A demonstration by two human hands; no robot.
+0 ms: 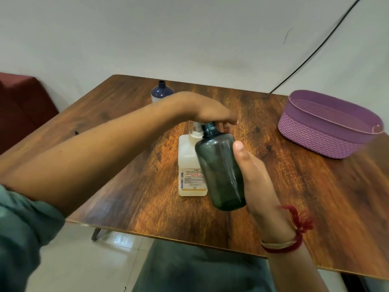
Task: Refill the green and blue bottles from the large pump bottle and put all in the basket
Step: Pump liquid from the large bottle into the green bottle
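Bottle mouth is held at the spout for filling: green bottle (pixel 221 171) is clamped, tilted, by the curled fingers of the right hand (pixel 259 178), the pump bottle (pixel 188 165) on the bench (pixel 126 114) is pressed by the flat fingers of the left hand (pixel 210 111), and blue bottle (pixel 161 92) and basket (pixel 315 131) are kept aside.

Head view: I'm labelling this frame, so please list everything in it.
green bottle: 1, dark see-through green, uncapped, held tilted with its neck by the pump head
pump bottle: 1, whitish with a label, standing at the table's centre
blue bottle: 1, dark blue, uncapped, far side, behind the left wrist
basket: 1, purple, right side of the table
small item: 1, black, left part of the table; too small to identify
table: 1, brown wood
seat: 1, dark red, far left
thread: 1, red, round the right wrist
left hand: 1, rests on the pump head
right hand: 1, holds the green bottle
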